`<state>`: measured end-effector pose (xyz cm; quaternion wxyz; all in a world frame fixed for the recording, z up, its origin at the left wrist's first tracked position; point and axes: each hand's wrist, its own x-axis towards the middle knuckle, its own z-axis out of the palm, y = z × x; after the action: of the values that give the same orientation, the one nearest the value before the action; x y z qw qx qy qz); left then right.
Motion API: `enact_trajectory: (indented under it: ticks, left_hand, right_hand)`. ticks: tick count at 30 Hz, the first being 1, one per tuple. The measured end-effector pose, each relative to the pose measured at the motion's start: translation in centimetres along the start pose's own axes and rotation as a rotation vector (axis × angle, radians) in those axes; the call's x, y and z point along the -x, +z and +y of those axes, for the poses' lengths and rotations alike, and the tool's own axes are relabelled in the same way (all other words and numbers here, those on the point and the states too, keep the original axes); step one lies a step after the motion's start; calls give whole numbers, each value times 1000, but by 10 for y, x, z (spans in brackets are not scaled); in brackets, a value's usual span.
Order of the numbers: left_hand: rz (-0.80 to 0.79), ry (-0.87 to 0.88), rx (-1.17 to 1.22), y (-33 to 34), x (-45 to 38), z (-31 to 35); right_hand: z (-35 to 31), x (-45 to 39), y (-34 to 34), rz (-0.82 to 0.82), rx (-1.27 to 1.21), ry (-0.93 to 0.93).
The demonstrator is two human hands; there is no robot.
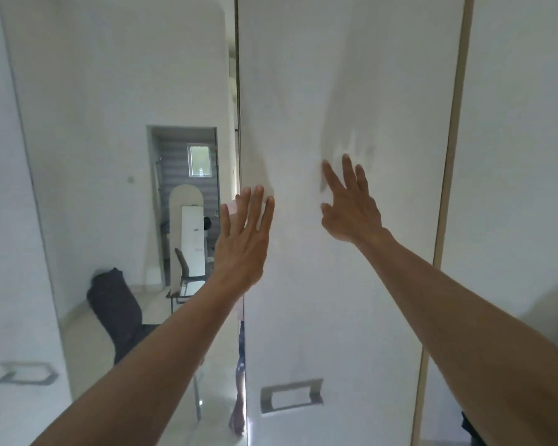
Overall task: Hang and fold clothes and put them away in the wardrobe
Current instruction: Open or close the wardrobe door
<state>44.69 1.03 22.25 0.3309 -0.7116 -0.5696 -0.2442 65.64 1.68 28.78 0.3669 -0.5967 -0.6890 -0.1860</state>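
A tall white wardrobe door (342,284) fills the middle of the view, with a recessed metal handle (291,395) low down. My right hand (351,204) lies flat against this door, fingers straight and spread. My left hand (244,239) is raised with straight fingers at the door's left edge, where it meets a mirrored panel (110,156). Neither hand holds anything. No clothes show in front of the wardrobe.
The mirrored panel reflects a room with a dark office chair (116,310), a doorway and a small window. Another metal handle (26,373) sits low at the far left. A second white door (522,188) stands to the right behind a beige edge strip.
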Motion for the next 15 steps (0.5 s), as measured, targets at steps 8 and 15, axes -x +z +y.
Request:
enact_trajectory:
  ticks: [8,15]
  left_hand:
    - [-166,-86,-54,27,-33,0]
    - [-186,-112,-34,28,-37,8]
  right_hand:
    - [30,-22,35,-68,11,-49]
    - [32,-23,41,-70,-28,-58]
